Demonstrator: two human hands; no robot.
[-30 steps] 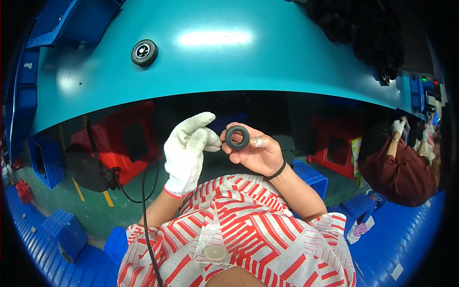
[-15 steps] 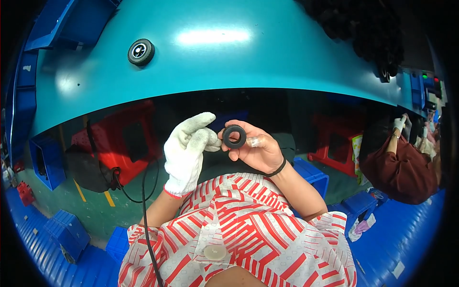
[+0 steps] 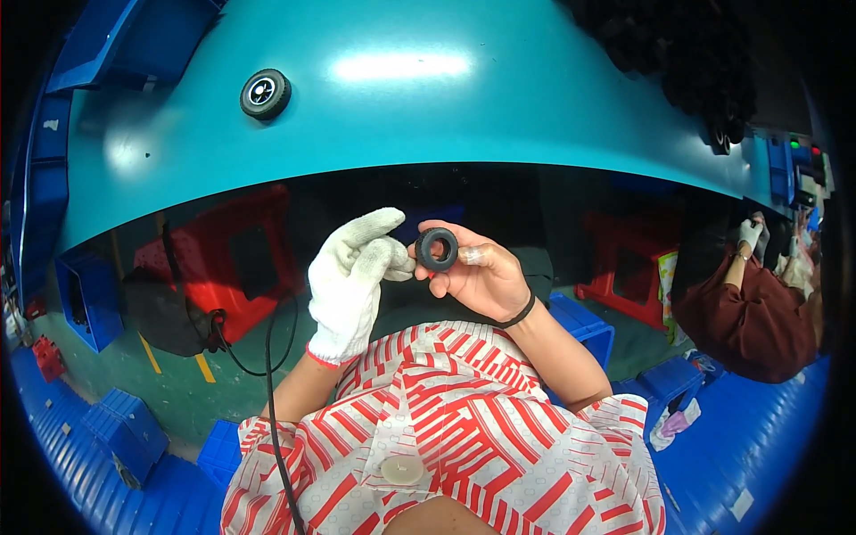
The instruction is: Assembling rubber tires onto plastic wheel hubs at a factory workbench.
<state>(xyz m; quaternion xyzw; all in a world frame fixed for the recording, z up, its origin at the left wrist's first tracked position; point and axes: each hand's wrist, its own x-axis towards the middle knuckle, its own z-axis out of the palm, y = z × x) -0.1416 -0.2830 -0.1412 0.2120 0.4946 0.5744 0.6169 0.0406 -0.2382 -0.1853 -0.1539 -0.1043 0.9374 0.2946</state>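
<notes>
My bare right hand (image 3: pixel 486 269) grips a small black rubber tyre (image 3: pixel 423 260) by its rim, above my lap and just off the table's near edge. The tyre's hole faces me at a slight slant. White knit covers my left hand (image 3: pixel 349 276), whose thumb and bent fingers are pressed together right beside the tyre's left side. Its index finger sticks out above them. Whether anything sits in that pinch is hidden. A complete wheel (image 3: pixel 265 94), black tyre on a black and silver hub, lies on the teal table (image 3: pixel 499 116).
Black parts (image 3: pixel 687 62) are heaped at the table's far right. Blue bins (image 3: pixel 143 45) stand at its left. Red stools (image 3: pixel 236 267) are under the table, and a black cable (image 3: pixel 270 392) hangs by my left arm. A co-worker in dark red (image 3: pixel 744 316) is at the right.
The tyre has turned slightly in my right fingers, its hole now more slanted. Both hands have otherwise hardly moved.
</notes>
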